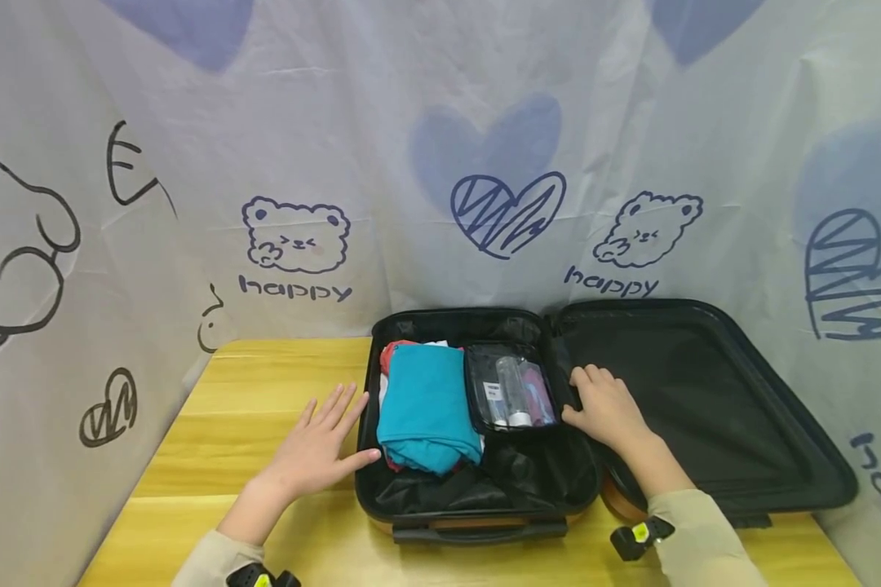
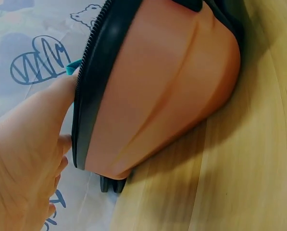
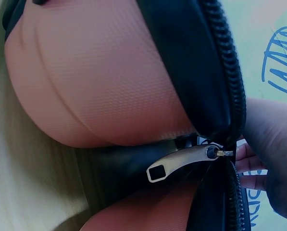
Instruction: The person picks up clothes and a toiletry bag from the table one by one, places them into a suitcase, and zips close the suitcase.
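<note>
A small suitcase lies unfolded, its base holding a folded teal garment on the left and a black clear-topped pouch on the right. Inside the pouch a clear bottle with a white cap shows. My left hand, fingers spread, is at the base's left rim, with thumb and fingertips right at the edge. Over the seam between base and lid, my right hand rests with fingers slightly bent beside the pouch. In the right wrist view a metal zipper pull hangs by that hand.
The black-lined lid lies flat to the right. Under everything is a yellow wood-grain table. A white cloth with printed hearts and bears hangs behind and at both sides. The suitcase handle faces the near edge.
</note>
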Demonstrator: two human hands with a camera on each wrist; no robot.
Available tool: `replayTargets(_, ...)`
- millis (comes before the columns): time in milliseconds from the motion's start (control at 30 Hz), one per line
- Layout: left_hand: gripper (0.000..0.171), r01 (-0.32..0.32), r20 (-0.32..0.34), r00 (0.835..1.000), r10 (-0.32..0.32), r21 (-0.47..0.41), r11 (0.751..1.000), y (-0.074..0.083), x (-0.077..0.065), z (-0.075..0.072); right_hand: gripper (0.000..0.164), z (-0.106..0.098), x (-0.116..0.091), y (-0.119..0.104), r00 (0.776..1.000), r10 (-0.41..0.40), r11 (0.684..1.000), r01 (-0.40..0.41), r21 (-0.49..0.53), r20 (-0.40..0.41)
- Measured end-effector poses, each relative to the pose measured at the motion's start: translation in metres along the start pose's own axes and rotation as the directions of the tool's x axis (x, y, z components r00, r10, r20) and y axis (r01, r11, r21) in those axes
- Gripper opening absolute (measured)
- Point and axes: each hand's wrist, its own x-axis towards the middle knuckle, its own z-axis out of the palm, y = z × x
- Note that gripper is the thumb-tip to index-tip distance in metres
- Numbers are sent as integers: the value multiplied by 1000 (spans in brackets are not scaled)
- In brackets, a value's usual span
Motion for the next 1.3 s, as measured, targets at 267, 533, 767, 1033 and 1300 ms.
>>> replayTargets(267, 88, -17, 11, 1000, 17, 9, 1000, -5, 4, 9, 36, -1, -2, 0, 1000, 14, 1000, -14, 7, 2)
replayTargets(533, 88, -34, 22, 999, 34, -5, 999, -7, 6, 8, 38, -4, -5, -2, 1000, 30, 999, -31, 20, 7)
replayTargets(767, 88, -54, 15, 998, 54, -9, 999, -8, 4, 11, 50, -9, -16, -1, 999, 15, 1000, -15, 0, 51)
replayTargets(1033, 87, -25, 36, 999, 26, -22, 999, -8, 2, 11, 57, -20, -31, 5, 999, 4, 1000, -4, -18, 47)
replayTargets(1300, 87, -15, 36, 999, 16, -38, 999, -8, 1, 12, 58, -39, -63, 26, 996, 83, 996, -83, -12, -27)
